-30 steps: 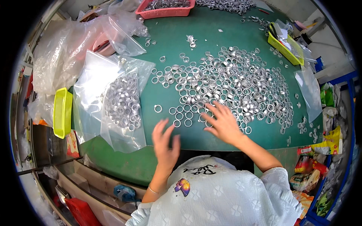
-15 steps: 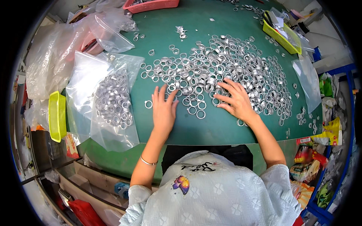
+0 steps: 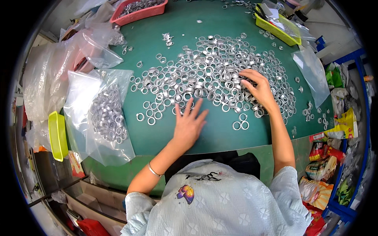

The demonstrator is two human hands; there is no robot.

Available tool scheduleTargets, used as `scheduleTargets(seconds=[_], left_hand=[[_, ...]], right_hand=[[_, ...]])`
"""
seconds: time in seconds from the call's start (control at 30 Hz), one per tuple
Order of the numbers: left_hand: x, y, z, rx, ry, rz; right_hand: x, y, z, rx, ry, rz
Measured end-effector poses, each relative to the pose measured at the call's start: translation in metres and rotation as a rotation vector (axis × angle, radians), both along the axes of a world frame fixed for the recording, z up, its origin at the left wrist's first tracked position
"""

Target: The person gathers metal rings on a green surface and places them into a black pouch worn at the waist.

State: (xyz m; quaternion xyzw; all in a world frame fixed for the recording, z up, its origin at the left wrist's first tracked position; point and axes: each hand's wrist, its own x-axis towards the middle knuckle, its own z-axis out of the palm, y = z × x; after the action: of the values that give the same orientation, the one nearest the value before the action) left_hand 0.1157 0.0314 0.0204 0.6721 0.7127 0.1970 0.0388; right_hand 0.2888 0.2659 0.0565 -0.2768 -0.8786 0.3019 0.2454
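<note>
Small silver metal rings (image 3: 214, 74) lie in a broad heap on the green table. My left hand (image 3: 189, 124) is over the table at the heap's near edge, fingers spread, palm down, holding nothing that I can see. My right hand (image 3: 259, 89) reaches into the right part of the heap. Its fingers and thumb are apart, with the fingertips resting among the rings. A loose group of rings (image 3: 151, 112) lies left of my left hand, and a few rings (image 3: 240, 125) sit just below the heap, between my hands.
On the left, a clear plastic bag (image 3: 108, 114) holds many rings, beside a yellow-green basket (image 3: 58, 137). A pink tray (image 3: 139, 15) of small metal parts stands at the far left. A yellow basket (image 3: 277, 29) is at the far right, near a flat clear bag (image 3: 313, 74).
My left hand has moved right, and my right hand has moved farther and to the right over the heap. Several rings now lie farther left. The view has shifted slightly.
</note>
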Motion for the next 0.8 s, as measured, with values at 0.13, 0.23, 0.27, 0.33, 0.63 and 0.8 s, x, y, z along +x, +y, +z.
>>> scheduleTargets(seconds=[0.13,0.23,0.27,0.33,0.63,0.8], left_hand=[[-0.022,0.007,-0.004,0.080,0.001,0.093],[-0.025,0.011,-0.003,0.132,-0.069,0.137],[-0.025,0.014,-0.002,0.144,-0.063,0.166],[-0.019,0.021,0.005,0.178,-0.060,0.235],[0.010,0.066,0.019,0.218,-0.156,0.200],[0.009,0.046,0.038,0.093,-1.615,0.253]], right_hand=[[0.031,-0.023,0.000,0.261,-0.139,-0.201],[0.048,-0.048,-0.005,0.285,-0.310,-0.324],[0.053,-0.053,-0.005,0.214,-0.329,-0.347],[0.056,-0.064,-0.005,0.242,-0.306,-0.356],[0.043,-0.093,-0.021,0.242,-0.243,-0.233],[0.040,-0.104,-0.023,0.220,-0.201,-0.209]])
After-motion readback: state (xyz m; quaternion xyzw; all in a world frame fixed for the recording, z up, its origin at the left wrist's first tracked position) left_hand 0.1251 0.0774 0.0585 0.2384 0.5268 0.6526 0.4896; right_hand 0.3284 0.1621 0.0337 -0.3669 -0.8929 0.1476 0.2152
